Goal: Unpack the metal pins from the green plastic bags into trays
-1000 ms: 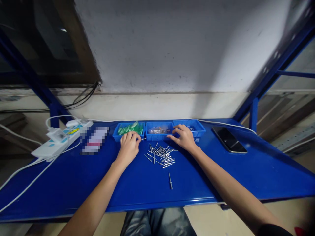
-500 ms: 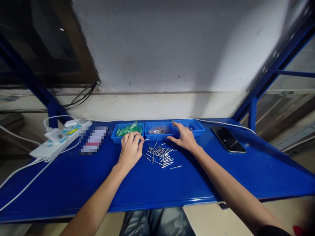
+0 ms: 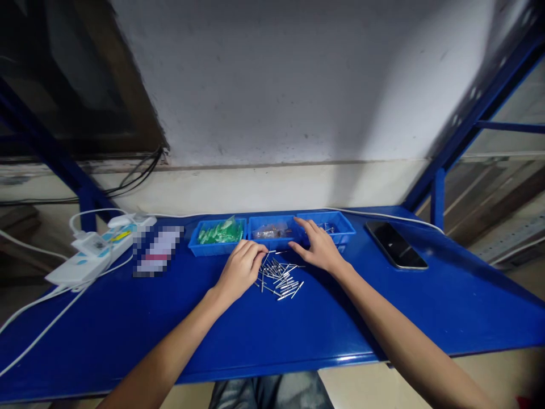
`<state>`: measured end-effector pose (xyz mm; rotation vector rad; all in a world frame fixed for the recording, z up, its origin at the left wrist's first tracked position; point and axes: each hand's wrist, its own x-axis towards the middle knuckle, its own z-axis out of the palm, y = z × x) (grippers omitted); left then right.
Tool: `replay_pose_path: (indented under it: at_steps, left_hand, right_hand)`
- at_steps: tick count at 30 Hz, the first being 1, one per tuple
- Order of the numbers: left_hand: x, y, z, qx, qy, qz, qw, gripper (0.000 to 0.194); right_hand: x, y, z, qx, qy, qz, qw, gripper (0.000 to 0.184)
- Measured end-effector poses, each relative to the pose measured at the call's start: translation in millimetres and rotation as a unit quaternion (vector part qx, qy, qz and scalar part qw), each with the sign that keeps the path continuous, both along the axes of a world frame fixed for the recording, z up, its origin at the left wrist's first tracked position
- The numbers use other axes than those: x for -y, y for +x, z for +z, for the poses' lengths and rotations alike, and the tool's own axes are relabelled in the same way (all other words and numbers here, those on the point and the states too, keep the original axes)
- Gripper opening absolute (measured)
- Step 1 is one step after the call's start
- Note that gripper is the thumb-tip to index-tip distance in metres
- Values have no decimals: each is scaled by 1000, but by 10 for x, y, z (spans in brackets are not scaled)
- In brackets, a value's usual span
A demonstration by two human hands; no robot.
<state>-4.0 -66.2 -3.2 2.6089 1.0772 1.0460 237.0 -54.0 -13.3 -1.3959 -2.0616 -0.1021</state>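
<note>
Head view: one rivet (image 3: 272, 251) is pinched in the grip of the left hand (image 3: 242, 267), the right hand (image 3: 319, 248) is spread open, metal pieces are already contained in the right bin (image 3: 347, 232), and a pile (image 3: 281, 277) is left on the counter (image 3: 340, 324).

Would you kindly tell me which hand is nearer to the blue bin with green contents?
Left. The left hand is by the front right corner of the blue bin; the right hand is farther right, by the rightmost bin.
</note>
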Motion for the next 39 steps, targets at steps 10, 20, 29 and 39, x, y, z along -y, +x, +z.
replay_pose_path:
  at_steps: [10,20,29,39]
  left_hand:
    - [14,184,-1,129,-129,24,983,16]
    - [133,98,84,154,-79,21,985,11]
    - [137,76,134,103,-37,53,993,22]
    - [176,80,149,95,-46,26,994,17]
  right_hand:
    - [293,-248,222,35,53,73,995,26]
    - [405,-423,196,-20,65,105,992,21]
    - [460,-492,175,-7,75,112,991,16]
    - [462,-502,150,-41,47,118,991,14]
